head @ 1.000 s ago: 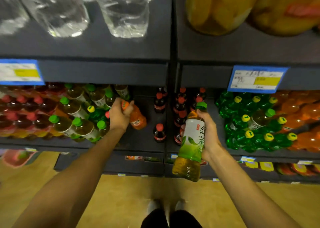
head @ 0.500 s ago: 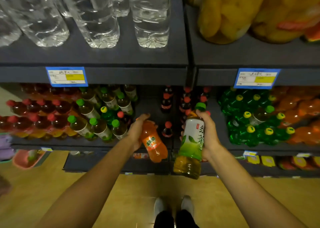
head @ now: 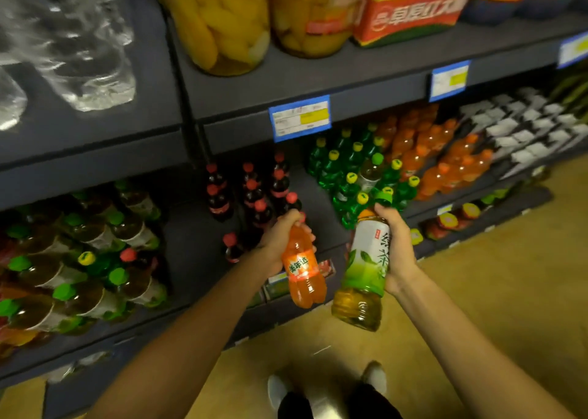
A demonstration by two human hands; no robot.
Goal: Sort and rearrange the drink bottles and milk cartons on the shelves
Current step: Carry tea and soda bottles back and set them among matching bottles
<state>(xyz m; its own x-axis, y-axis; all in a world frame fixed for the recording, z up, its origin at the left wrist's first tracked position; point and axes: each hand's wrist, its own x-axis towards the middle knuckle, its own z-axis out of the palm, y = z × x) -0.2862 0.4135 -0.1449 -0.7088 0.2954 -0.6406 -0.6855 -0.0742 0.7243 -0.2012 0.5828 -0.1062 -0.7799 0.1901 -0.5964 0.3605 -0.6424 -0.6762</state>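
We record a dark shelving unit across the whole view. Its upper level carries clear water bottles at left, too blurred for a count, and jars of yellow fruit at right. On the level below stand green-capped tea bottles at left, red-capped cola bottles in the middle, then green soda bottles, orange soda bottles and white cartons toward the right. A blue price tag sits on the shelf edge.

In front of the shelf, clear of it, we note two bottles side by side in the air. The right hand grips the green tea bottle at its upper half, base tilted downward. The left hand grips the small orange soda bottle around its neck, cap hidden in the fist.
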